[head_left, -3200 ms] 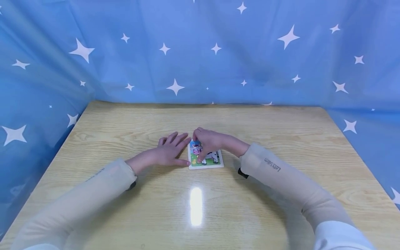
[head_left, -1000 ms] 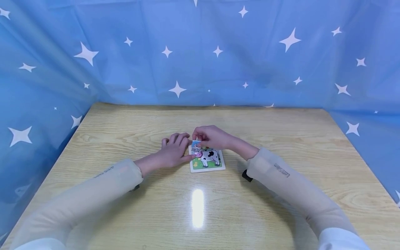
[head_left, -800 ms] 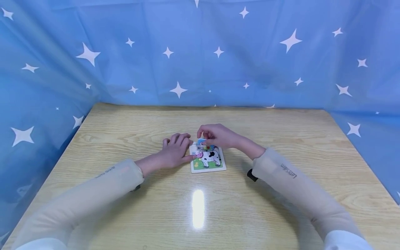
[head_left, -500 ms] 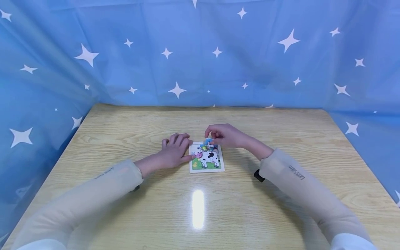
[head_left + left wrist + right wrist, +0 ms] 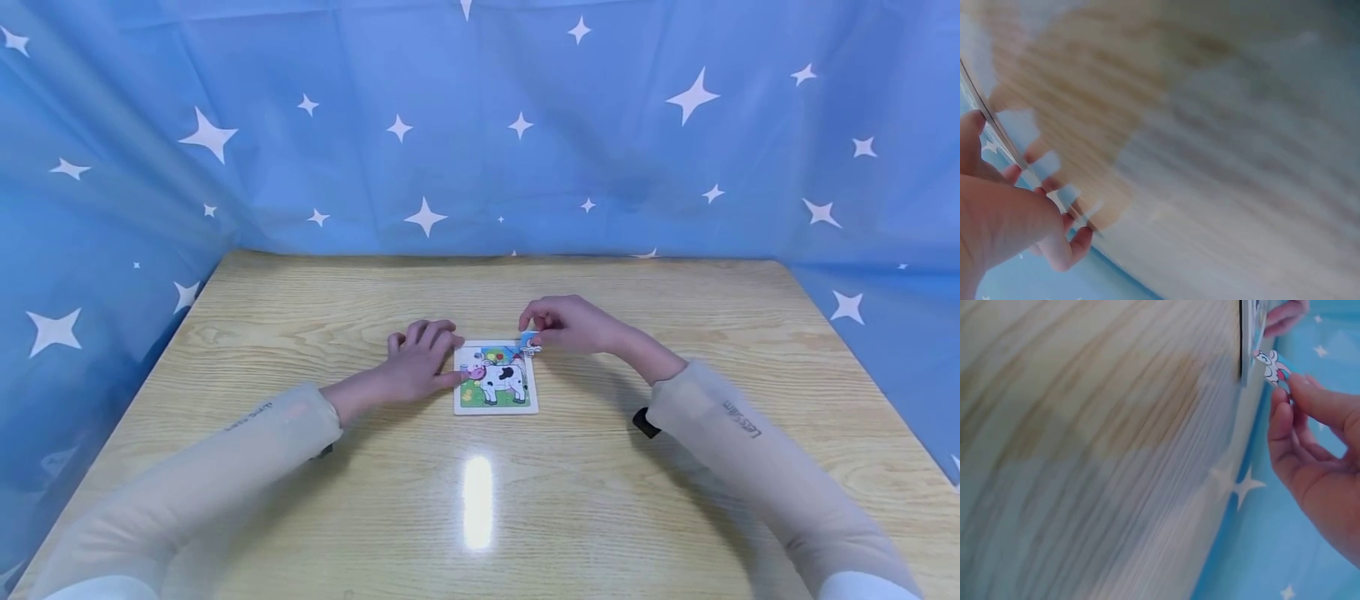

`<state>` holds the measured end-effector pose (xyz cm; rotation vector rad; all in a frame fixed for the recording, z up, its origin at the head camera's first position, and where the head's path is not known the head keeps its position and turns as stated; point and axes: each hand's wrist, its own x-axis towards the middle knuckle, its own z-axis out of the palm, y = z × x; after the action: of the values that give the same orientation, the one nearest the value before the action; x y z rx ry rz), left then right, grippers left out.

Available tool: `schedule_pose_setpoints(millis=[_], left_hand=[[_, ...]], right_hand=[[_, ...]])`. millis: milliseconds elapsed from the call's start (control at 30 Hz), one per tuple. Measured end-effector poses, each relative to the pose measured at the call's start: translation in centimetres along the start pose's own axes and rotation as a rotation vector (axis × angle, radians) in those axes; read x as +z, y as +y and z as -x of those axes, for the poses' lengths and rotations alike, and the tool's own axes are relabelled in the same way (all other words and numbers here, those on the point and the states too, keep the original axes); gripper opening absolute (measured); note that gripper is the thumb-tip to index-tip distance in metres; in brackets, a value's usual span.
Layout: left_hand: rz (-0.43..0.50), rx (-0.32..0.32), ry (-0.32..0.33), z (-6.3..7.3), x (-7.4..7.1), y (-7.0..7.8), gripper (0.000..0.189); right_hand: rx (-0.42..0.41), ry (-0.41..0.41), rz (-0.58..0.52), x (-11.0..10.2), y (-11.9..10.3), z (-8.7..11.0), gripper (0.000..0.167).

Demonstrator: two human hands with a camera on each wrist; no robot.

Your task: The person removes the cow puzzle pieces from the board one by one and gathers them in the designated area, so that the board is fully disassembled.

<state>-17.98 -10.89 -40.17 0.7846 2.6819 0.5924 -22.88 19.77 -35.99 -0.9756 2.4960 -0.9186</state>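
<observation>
A square cow jigsaw puzzle point(image 5: 495, 411) with a white border lies flat on the table. Its upper left area looks pale and bare, while the cow's body fills the middle. My left hand point(image 5: 414, 368) rests at the board's left edge, thumb reaching over its surface and fingers loosely bent. In the left wrist view, the fingertips point(image 5: 1084, 236) touch down beyond the thumb. Between thumb and fingers, my right hand point(image 5: 576, 325) pinches a small blue and white puzzle piece point(image 5: 1274, 367). That piece is held above the board's upper right corner, printed side partly showing.
The wood-grain table point(image 5: 360, 500) spreads around the board on all sides. A blue curtain with white stars point(image 5: 480, 125) hangs behind it and at both sides. A bright light reflection lies on the tabletop in front of the board.
My right hand has lifted the puzzle piece from the board's upper left and carried it rightward to the upper right corner. The left hand's thumb has moved further onto the board.
</observation>
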Motion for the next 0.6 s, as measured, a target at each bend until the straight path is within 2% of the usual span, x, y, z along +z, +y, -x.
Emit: schedule_pose_setpoints(millis=[233, 600], left_hand=[[0.093, -0.021, -0.018, -0.1, -0.5, -0.4, 0.063], [0.137, -0.039, -0.040, -0.5, -1.0, -0.9, 0.067]], right_hand=[[0.054, 0.001, -0.019, -0.8, 0.8, 1.1, 0.013], [0.123, -0.023, -0.017, -2.4, 2.5, 2.7, 0.014]])
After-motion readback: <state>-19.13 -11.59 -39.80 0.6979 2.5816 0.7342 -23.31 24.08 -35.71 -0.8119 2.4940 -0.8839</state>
